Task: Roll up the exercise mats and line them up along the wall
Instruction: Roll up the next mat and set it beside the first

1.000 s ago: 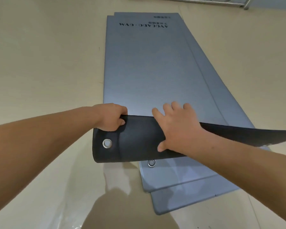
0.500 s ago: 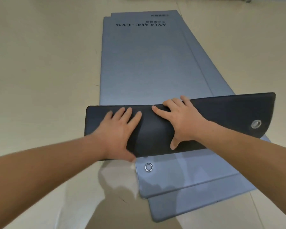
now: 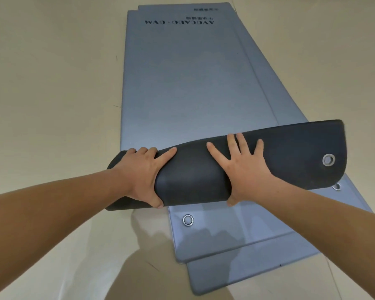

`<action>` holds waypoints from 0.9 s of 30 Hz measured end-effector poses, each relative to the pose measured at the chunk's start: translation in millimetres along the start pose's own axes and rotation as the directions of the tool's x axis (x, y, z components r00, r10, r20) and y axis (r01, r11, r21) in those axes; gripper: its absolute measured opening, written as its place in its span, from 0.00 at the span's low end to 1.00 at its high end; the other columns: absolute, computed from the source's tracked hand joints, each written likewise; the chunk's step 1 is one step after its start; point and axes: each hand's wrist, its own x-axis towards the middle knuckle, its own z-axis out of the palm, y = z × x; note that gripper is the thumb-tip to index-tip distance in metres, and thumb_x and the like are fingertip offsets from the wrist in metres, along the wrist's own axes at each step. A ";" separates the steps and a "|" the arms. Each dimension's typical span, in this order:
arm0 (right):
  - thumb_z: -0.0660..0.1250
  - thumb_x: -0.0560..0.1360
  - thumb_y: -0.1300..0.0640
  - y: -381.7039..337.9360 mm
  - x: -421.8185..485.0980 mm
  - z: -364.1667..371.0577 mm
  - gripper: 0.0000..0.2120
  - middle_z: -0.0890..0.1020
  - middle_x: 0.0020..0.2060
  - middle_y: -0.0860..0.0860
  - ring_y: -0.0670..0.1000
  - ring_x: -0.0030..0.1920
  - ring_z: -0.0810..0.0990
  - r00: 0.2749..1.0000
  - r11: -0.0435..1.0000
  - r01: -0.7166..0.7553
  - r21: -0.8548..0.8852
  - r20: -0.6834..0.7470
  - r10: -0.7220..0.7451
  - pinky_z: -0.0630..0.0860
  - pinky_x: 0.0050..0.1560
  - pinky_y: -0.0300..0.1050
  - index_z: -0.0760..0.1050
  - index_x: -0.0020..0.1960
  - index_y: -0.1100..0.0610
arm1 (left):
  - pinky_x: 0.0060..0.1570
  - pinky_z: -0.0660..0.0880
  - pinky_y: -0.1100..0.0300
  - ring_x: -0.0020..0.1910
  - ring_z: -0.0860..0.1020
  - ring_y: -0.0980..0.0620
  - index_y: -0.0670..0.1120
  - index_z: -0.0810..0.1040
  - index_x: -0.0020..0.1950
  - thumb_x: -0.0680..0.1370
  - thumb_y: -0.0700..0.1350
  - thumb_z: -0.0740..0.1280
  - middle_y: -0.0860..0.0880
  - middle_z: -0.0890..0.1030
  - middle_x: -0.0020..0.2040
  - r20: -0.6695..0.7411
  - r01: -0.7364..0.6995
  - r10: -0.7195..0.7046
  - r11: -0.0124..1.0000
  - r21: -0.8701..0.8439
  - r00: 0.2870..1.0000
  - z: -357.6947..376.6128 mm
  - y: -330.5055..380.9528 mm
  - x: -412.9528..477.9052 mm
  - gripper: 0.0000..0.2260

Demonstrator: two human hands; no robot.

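mat top (image 3: 182,83) smooth grey sheen | underside (image 3: 279,152) matt black | eyelet (image 3: 328,159) metal

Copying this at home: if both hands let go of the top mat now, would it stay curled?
Likely not: the mat bends loosely under the left hand and right hand, so it seems floppy yet springy. Its right end stands raised and uncurled, hinting it would flop open.
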 end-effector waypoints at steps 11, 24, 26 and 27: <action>0.84 0.59 0.44 10.3 11.8 -13.6 0.47 0.77 0.56 0.39 0.50 0.54 0.80 0.888 0.877 0.183 0.444 0.308 -0.341 0.79 0.58 0.54 0.63 0.71 0.32 | 0.54 0.82 0.51 0.51 0.82 0.54 0.63 0.73 0.63 0.60 0.58 0.83 0.59 0.81 0.54 0.374 0.091 0.077 0.907 -0.412 0.924 -7.6 -7.9 -26.9 0.34; 0.91 0.51 0.44 6.2 33.8 -10.0 0.48 0.82 0.61 0.37 0.50 0.61 0.84 0.765 0.727 -0.054 0.684 0.497 -0.410 0.82 0.62 0.55 0.76 0.67 0.29 | 0.67 0.75 0.49 0.72 0.72 0.49 0.58 0.62 0.81 0.70 0.65 0.77 0.57 0.68 0.76 0.230 -0.012 0.070 0.970 -0.242 0.971 -28.0 -20.2 -54.9 0.44; 0.90 0.52 0.41 11.5 38.9 -14.3 0.55 0.75 0.66 0.37 0.49 0.63 0.78 0.852 0.737 -0.054 0.673 0.416 -0.317 0.77 0.67 0.54 0.69 0.75 0.30 | 0.63 0.75 0.50 0.69 0.73 0.49 0.56 0.63 0.81 0.73 0.60 0.72 0.54 0.69 0.75 0.043 -0.122 0.128 0.986 -0.115 0.991 -26.3 -10.6 -66.6 0.38; 0.89 0.53 0.40 13.8 39.9 -16.7 0.58 0.72 0.68 0.39 0.49 0.64 0.75 0.881 0.744 -0.051 0.666 0.381 -0.280 0.74 0.70 0.56 0.66 0.78 0.31 | 0.62 0.75 0.49 0.67 0.74 0.48 0.55 0.65 0.79 0.74 0.58 0.69 0.52 0.70 0.74 -0.034 -0.144 0.143 0.988 -0.056 0.989 -22.9 -3.3 -72.0 0.34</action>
